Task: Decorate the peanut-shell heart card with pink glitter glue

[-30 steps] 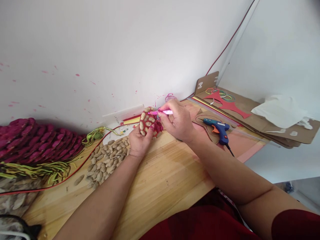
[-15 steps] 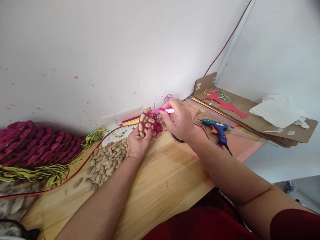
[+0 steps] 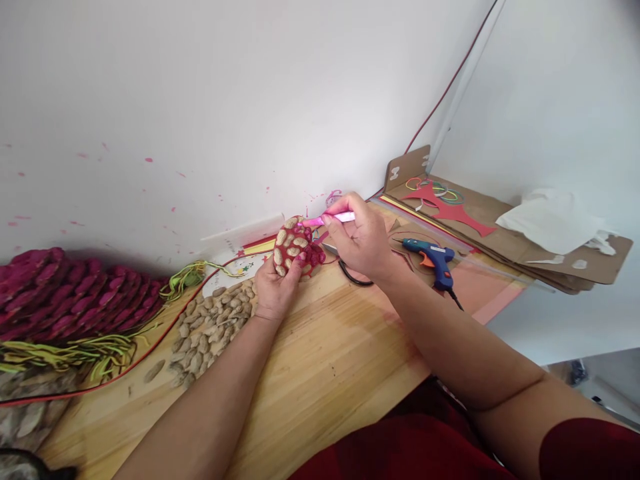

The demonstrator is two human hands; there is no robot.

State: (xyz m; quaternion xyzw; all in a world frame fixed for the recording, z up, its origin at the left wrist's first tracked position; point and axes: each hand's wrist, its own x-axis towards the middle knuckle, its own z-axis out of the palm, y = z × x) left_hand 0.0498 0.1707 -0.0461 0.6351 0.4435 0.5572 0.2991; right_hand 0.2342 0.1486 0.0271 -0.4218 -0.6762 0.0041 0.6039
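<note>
My left hand (image 3: 279, 285) is closed on a round red piece covered with peanuts (image 3: 288, 251), tilted up above the table. The peanuts along its right edge are painted magenta; those on the left are still bare shell. Between the thumb and fingers of my right hand (image 3: 361, 239) is a slim paintbrush (image 3: 320, 219) with a pink-smeared front part and a pale rear end. Its tip meets the top of the peanut piece. Loose peanuts (image 3: 215, 327) lie heaped just left of my left wrist.
Magenta peanut-covered pieces (image 3: 90, 287) with yellow-green yarn (image 3: 75, 350) stand along the wall at left. A red cord (image 3: 165, 333) crosses the wooden table (image 3: 310, 393). Blue glue gun (image 3: 435, 259), black scissors handle (image 3: 354, 275) and cardboard (image 3: 545, 257) are at right.
My right hand and the brush have shifted slightly to the right, and the black handle shows more beneath them. The view has turned a little. My left hand keeps its hold.
</note>
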